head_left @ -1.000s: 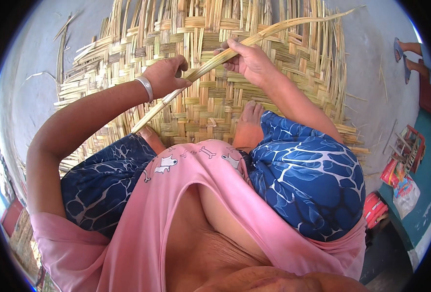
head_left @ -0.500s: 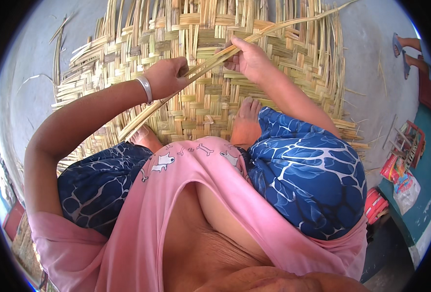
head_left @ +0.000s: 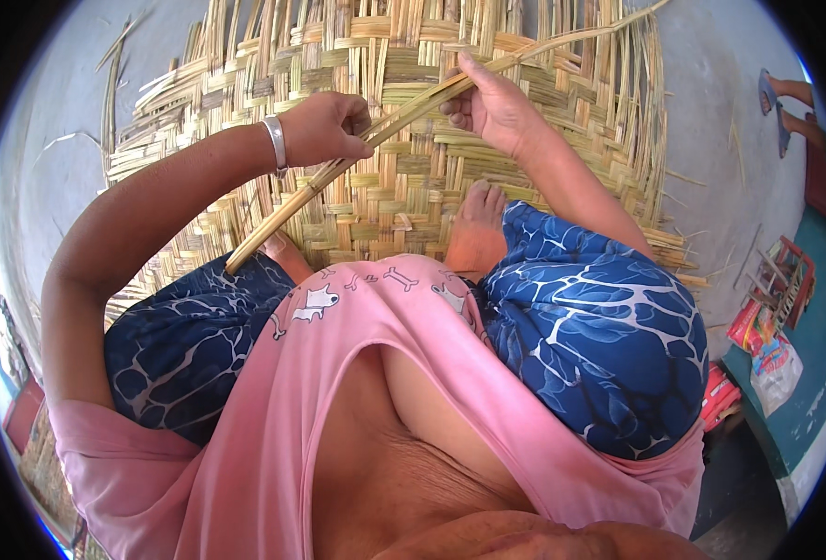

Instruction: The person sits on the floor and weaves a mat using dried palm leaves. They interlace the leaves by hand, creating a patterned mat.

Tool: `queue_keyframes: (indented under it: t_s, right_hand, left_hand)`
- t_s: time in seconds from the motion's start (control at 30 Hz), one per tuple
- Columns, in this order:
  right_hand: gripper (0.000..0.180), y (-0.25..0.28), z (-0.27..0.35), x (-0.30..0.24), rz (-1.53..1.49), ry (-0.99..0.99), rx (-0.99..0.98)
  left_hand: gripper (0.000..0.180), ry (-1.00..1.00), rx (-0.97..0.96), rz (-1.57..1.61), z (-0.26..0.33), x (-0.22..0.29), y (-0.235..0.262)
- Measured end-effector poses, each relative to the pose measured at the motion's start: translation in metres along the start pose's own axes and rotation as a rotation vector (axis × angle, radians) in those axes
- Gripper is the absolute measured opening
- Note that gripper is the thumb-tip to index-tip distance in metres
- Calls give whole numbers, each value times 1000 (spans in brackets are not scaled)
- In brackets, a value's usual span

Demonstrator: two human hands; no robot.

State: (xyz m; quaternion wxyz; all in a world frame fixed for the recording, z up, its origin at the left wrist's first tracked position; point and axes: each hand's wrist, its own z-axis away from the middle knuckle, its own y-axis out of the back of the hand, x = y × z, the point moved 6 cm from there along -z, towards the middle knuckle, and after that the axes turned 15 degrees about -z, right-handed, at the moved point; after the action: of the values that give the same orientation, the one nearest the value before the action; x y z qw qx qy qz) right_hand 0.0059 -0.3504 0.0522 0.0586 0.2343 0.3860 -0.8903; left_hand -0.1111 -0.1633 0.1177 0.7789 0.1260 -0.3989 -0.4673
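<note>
"Two hands, then: how are they posed?"

"The left hand (head_left: 329, 129) comes in from a bent elbow, thumb and fingers pinched on the strip (head_left: 436, 96). Further right, the right hand (head_left: 497, 105) has its thumb up by the strip and its fingers curled; whether they grip it, I can't tell. The hands are apart."

"Where does the strip lie?"

"Slanting above the woven mat (head_left: 403, 187), from the left trouser leg (head_left: 194, 345) up to the right, showing as two strands between the hands."

"Count for me."

"One bracelet (head_left: 275, 143) on the left wrist, one strip, one mat, two bare feet (head_left: 478, 229) at its near side, and, far right, another person's two sandalled feet (head_left: 783, 117)."

"What else is around?"

"Loose stalks (head_left: 111, 121) on the floor at left, a pink top (head_left: 254, 420) below, and at right a red-and-yellow packet (head_left: 751, 327) and a clear plastic bag (head_left: 775, 381) by a teal surface (head_left: 819, 378)."

"Anything in the way?"

"The left hand hides part of the strip; the knees cover some of the mat."
</note>
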Motion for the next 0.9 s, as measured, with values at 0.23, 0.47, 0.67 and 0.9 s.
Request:
queue_keyframes:
  t_s: [0.23, 0.47, 0.67, 0.9]
  right_hand:
    - [25, -1, 7, -1, 18, 12, -174]
    - [25, -1, 13, 1, -15, 19, -92]
    - [28, 0, 14, -35, 206, 316, 19]
    - [30, -25, 26, -48, 503, 572, 36]
  left_hand:
    - [33, 63, -166, 541, -9, -34, -11]
    - [40, 20, -175, 332, -13, -27, -14]
    - [38, 31, -194, 85, -20, -27, -7]
    - [40, 131, -131, 24, -32, -38, -3]
